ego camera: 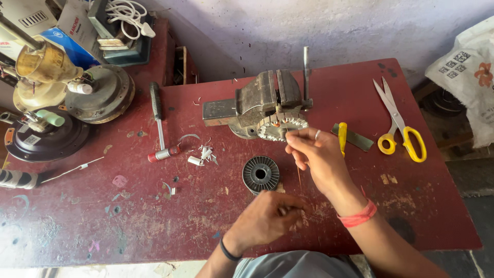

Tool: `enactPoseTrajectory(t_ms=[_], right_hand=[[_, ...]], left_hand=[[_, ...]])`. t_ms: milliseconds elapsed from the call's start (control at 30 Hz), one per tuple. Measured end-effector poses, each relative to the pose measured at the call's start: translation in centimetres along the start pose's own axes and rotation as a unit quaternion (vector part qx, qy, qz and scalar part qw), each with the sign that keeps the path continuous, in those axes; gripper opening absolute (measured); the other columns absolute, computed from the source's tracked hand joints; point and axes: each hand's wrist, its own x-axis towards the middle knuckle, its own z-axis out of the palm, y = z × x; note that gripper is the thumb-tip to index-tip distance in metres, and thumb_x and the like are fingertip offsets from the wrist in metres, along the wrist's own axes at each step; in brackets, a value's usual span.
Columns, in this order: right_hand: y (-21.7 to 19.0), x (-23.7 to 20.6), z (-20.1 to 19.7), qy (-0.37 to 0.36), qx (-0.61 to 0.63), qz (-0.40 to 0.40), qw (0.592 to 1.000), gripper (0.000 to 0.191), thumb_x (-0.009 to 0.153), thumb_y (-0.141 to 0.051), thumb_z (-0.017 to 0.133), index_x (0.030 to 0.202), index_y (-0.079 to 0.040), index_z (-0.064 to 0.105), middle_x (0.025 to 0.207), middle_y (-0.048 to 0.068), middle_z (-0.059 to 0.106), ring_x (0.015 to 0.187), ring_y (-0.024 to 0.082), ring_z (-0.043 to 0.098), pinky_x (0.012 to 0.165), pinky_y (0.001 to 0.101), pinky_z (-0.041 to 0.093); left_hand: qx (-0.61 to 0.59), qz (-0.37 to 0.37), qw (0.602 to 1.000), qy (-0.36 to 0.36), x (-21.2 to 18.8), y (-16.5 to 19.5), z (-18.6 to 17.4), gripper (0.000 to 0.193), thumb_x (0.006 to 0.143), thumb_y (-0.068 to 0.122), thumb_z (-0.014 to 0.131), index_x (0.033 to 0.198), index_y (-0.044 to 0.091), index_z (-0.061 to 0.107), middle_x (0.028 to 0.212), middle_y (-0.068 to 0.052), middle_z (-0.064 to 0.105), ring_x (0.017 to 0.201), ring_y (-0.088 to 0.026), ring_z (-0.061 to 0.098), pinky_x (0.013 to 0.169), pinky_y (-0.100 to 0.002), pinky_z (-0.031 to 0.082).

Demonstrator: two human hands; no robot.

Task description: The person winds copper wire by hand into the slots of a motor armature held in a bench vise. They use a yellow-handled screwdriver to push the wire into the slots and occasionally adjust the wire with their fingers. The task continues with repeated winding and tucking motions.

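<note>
A round stator core [281,127] with copper windings is clamped in the grey bench vise [260,101] on the dark red table [154,216]. My right hand [315,157] reaches to the core's front edge, its fingers pinched on a thin copper wire [299,175] that hangs down from them. My left hand [267,216] is lower, near the table's front edge, with its fingers curled; whether the wire runs into it I cannot tell. A second, bare slotted core [260,174] lies flat between the vise and my left hand.
Yellow-handled scissors [400,123] lie at the right, a yellow-handled tool [342,138] and a flat metal strip [357,138] beside the vise. A hammer [159,122] and white scraps [203,154] lie left of centre. Fan motor housings [103,92] crowd the far left. A printed sack [471,72] stands at right.
</note>
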Motion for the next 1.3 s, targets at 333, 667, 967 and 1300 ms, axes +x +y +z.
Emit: enactPoseTrajectory(t_ms=[333, 667, 967, 1300], right_hand=[[5.9, -9.1, -1.6, -0.018, -0.34, -0.112, 0.933, 0.02, 0.089, -0.024, 0.071, 0.093, -0.006, 0.079, 0.065, -0.001, 0.071, 0.049, 0.006, 0.051, 0.044, 0.024, 0.037], [4.0, -6.4, -3.8, -0.028, -0.217, -0.033, 0.975, 0.02, 0.089, -0.017, 0.068, 0.093, -0.001, 0.078, 0.083, 0.007, 0.08, 0.071, 0.01, 0.068, 0.062, 0.0229, 0.053], [-0.7, 0.1, 0.2, 0.002, -0.047, -0.005, 0.999, 0.022, 0.093, -0.016, 0.066, 0.105, 0.001, 0.074, 0.084, 0.011, 0.075, 0.063, 0.011, 0.062, 0.048, 0.0235, 0.044], [5.7, -6.0, -2.3, -0.011, -0.214, -0.115, 0.97, 0.013, 0.093, -0.013, 0.066, 0.094, -0.003, 0.073, 0.077, 0.007, 0.075, 0.061, 0.007, 0.064, 0.051, 0.0213, 0.049]], left_hand=[[-0.227, -0.009, 0.941, 0.252, 6.0, -1.3, -2.8, 0.031, 0.1, 0.013, 0.055, 0.125, -0.002, 0.067, 0.101, -0.012, 0.078, 0.087, -0.013, 0.075, 0.08, -0.028, 0.062], [-0.162, -0.042, 0.952, 0.258, 5.8, -1.4, -0.3, 0.024, 0.097, 0.011, 0.06, 0.108, 0.0, 0.078, 0.066, -0.003, 0.062, 0.05, -0.004, 0.048, 0.041, -0.021, 0.037], [-0.082, -0.019, 0.996, 0.04, -0.7, -1.7, 1.1, 0.025, 0.091, 0.002, 0.059, 0.108, -0.003, 0.077, 0.071, -0.007, 0.067, 0.06, -0.009, 0.062, 0.056, -0.026, 0.052], [-0.026, 0.022, 0.961, 0.276, 1.7, -1.4, -1.3, 0.03, 0.088, 0.006, 0.06, 0.112, 0.0, 0.076, 0.102, -0.011, 0.081, 0.09, -0.016, 0.077, 0.083, -0.029, 0.062]])
